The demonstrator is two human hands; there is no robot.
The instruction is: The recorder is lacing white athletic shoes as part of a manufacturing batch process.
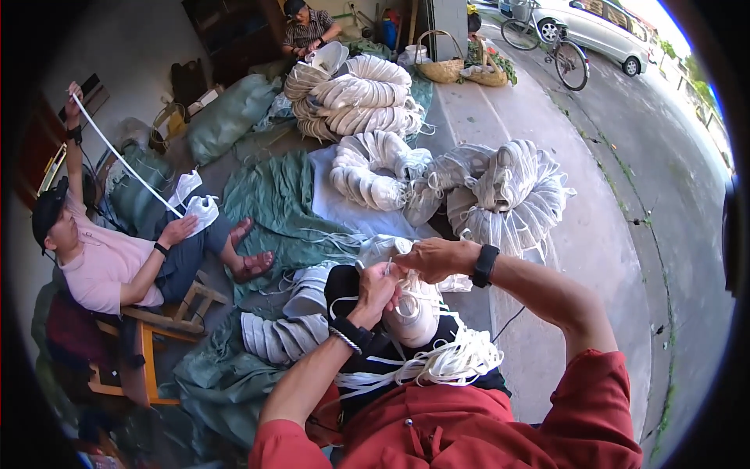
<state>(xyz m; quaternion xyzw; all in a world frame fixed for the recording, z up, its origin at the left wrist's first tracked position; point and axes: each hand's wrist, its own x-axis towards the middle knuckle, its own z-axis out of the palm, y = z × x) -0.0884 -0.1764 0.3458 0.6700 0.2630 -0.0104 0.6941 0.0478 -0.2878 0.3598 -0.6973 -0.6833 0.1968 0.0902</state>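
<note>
The left hand (pixel 377 291) is closed, fingers curled round a white lace (pixel 341 303) and pressing against a white shoe (pixel 414 313) that rests on the person's lap. The right hand (pixel 439 256) hovers just above it, fingertips pinched together on the lace end. The shoe lies with its long axis running away from the body; which end is the toe cannot be told. Below it, a loose heap of white laces (pixel 445 363) spills across the dark lap cloth (pixel 344 285) toward the red shirt. Beside the left forearm lies a row of stacked white shoes (pixel 281 338) on green sacking (pixel 273 203). Beyond the hands, big bundles of strung shoes (pixel 508 195) crowd the concrete floor (pixel 578 258). At the left edge, a seated person (pixel 109 258) pulls a long lace taut.
</note>
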